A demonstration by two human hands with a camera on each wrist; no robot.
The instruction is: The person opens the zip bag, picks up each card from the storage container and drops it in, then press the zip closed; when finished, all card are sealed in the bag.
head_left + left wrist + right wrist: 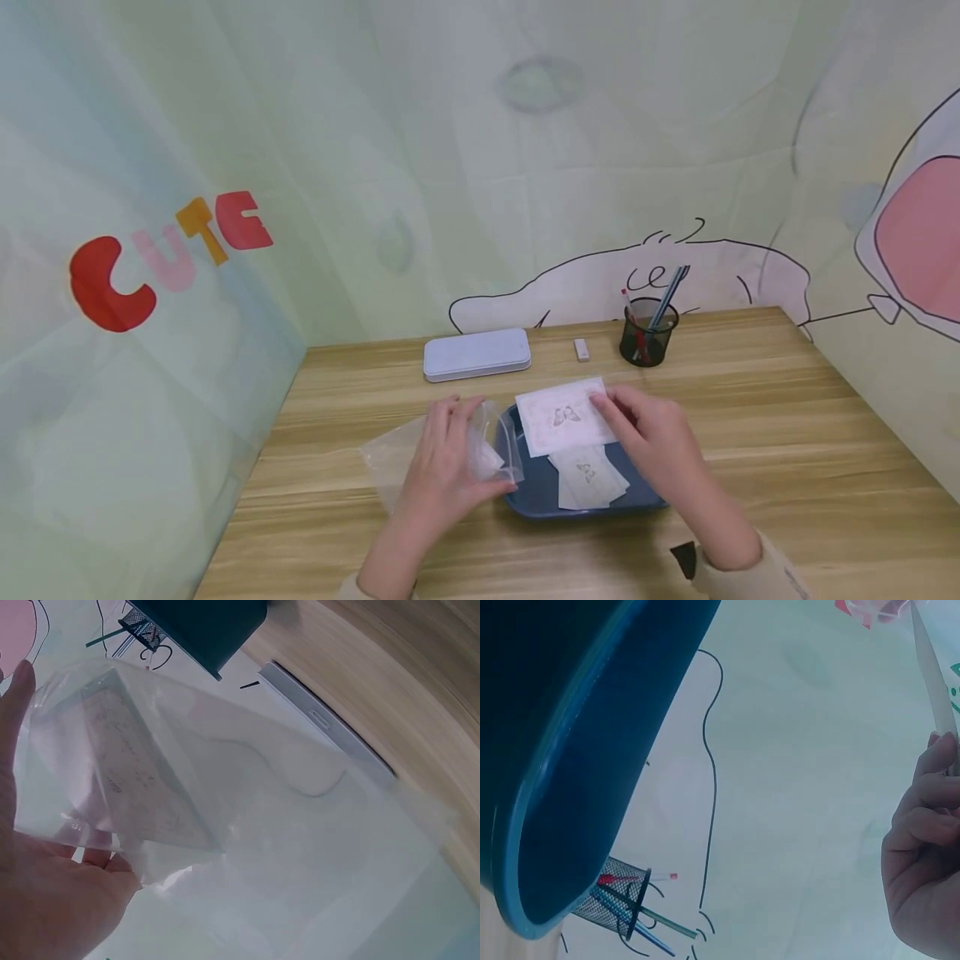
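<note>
In the head view my left hand point(444, 458) holds a clear plastic bag point(392, 454), fingers over its top and thumb low at its mouth, which gapes to the right. A pale printed packet point(142, 772) shows inside the bag in the left wrist view. My right hand point(663, 437) pinches the right edge of a white butterfly-printed card point(562, 417), held above the tray. The blue tray point(534, 502) bears several more butterfly-printed papers point(585, 479), loosely overlapping. Seen from the right wrist, the card point(930, 675) stands nearly edge-on.
Behind the tray lie a pale pencil case point(477, 354) and a small white eraser point(581, 350). A black mesh cup point(643, 346) with pens stands at the back right. Printed curtain point(420, 167) closes off the table's point(810, 450) back and sides.
</note>
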